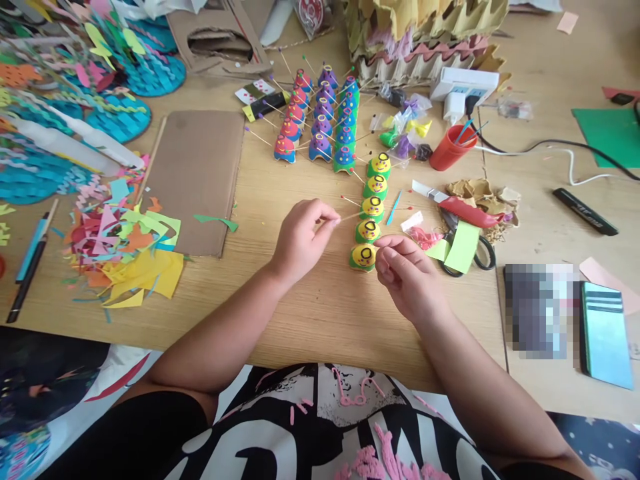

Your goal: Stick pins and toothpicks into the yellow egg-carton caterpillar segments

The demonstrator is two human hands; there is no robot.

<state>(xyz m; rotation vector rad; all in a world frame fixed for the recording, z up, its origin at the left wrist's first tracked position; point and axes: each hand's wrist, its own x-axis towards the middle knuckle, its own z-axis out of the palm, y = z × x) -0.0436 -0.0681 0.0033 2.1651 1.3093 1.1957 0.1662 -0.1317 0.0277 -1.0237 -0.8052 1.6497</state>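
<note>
A column of several green egg-carton cups with yellow smiling faces point(372, 208) stands in front of me. My left hand point(311, 230) is just left of the column, its fingertips pinched on a thin light stick point(351, 217) that points toward the cups. At the lower end of the column my right hand point(407, 273) is closed, thumb and fingers together beside the nearest yellow face point(363, 257); whatever it holds is too small to make out. Farther back stand red cups point(293, 123), purple cups point(321, 125) and blue-green cups point(345, 133) with pins sticking out sideways.
Left lie a cardboard sheet point(195, 173) and colored paper scraps point(125, 233). Right are an orange cup point(453, 148), a red-handled cutter point(470, 210), scissors point(484, 253), a marker point(585, 211) and a phone point(605, 333). Egg cartons point(420, 40) and a power strip point(465, 85) stand behind.
</note>
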